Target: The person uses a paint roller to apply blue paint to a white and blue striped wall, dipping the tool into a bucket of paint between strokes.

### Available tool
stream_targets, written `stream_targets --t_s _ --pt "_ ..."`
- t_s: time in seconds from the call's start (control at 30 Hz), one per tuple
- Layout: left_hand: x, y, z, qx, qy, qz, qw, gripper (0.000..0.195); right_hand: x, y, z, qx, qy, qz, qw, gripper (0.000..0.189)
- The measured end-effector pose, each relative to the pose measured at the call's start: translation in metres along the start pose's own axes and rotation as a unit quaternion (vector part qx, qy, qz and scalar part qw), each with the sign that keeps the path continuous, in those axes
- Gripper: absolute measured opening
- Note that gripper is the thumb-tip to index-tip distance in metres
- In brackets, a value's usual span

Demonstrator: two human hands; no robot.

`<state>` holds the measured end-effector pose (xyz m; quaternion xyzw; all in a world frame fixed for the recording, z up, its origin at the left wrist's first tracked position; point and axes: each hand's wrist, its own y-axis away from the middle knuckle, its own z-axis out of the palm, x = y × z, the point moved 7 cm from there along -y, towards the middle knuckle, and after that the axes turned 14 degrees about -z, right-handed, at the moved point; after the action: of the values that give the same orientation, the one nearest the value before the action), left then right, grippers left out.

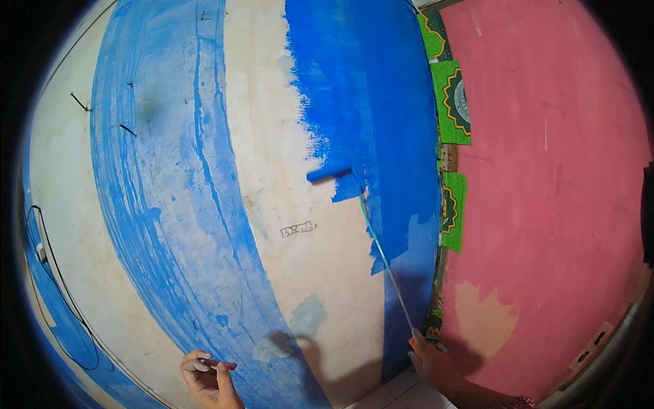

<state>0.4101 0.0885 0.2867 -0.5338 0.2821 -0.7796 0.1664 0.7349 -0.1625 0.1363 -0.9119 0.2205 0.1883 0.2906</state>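
My right hand (434, 365) grips the orange handle (415, 346) of a long-framed paint roller (329, 174). The thin metal rod slants up and left to the blue-coated roller sleeve. That sleeve lies at the ragged edge where bright blue paint (347, 102) meets the cream wall (327, 271). At the lower left my left hand (209, 381) is raised in front of the wall with curled fingers. Its thumb and one finger come close together, and I cannot tell whether something slim is between them.
A pink wall (541, 168) stands at right, with green decorated panels (452, 102) along the corner. Nails (127, 130) stick out of the faded blue band (168, 153). A black cable (66, 301) hangs at far left. White floor tiles (419, 394) show below.
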Motion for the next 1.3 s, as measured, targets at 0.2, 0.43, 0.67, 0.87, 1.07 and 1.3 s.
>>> stream_targets --t_s 0.2,0.43,0.67,0.87,1.07,1.3 --pt "-0.009 0.000 0.007 -0.017 0.013 -0.022 1.000 0.019 -0.006 0.021 -0.017 0.154 -0.196 -0.078 0.965 0.054" --pt "-0.013 0.005 -0.001 -0.009 0.005 -0.024 1.000 0.018 -0.068 -0.036 -0.070 0.066 -0.632 0.006 0.772 0.047" --pt "-0.018 0.011 -0.011 -0.014 -0.010 -0.032 0.999 0.017 -0.008 -0.062 -0.014 -0.012 -0.598 0.114 0.793 0.053" --pt "-0.023 0.011 -0.021 0.010 -0.029 -0.046 0.998 0.018 0.014 -0.039 -0.006 0.153 -0.227 -0.028 0.961 0.050" --pt "-0.025 0.014 -0.013 0.015 -0.031 -0.071 0.997 0.018 -0.010 -0.048 -0.016 0.191 -0.015 -0.179 0.965 0.049" --pt "-0.026 0.014 -0.006 0.015 -0.025 -0.064 0.998 0.019 -0.071 -0.160 -0.094 0.224 0.002 -0.202 0.953 0.060"
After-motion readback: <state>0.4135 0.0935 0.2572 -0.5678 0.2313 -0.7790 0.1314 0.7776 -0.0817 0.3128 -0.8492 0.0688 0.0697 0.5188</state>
